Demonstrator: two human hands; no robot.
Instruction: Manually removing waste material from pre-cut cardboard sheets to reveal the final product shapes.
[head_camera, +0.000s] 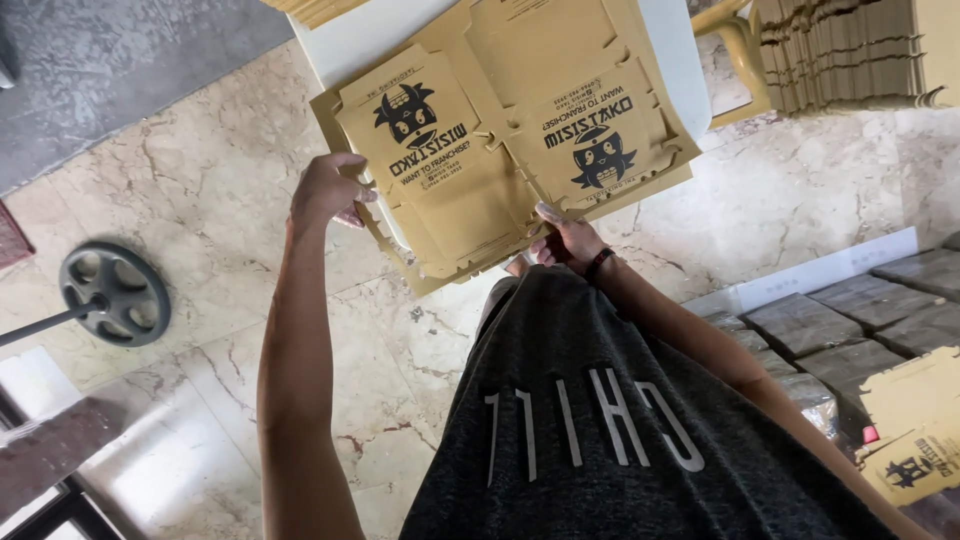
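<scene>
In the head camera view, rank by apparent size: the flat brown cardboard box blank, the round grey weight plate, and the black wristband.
1. Flat brown cardboard box blank
2. Round grey weight plate
3. Black wristband

The flat cardboard box is tan brown, with a black cartoon figure and black print on two of its panels. The table under it is white. The floor is cream marble with thin brown veins. The shirt is dark grey, speckled, with pale grey letters. The wristband is black. The weight plate is dark grey. The stacked cardboard at the top right is the same tan brown.
</scene>
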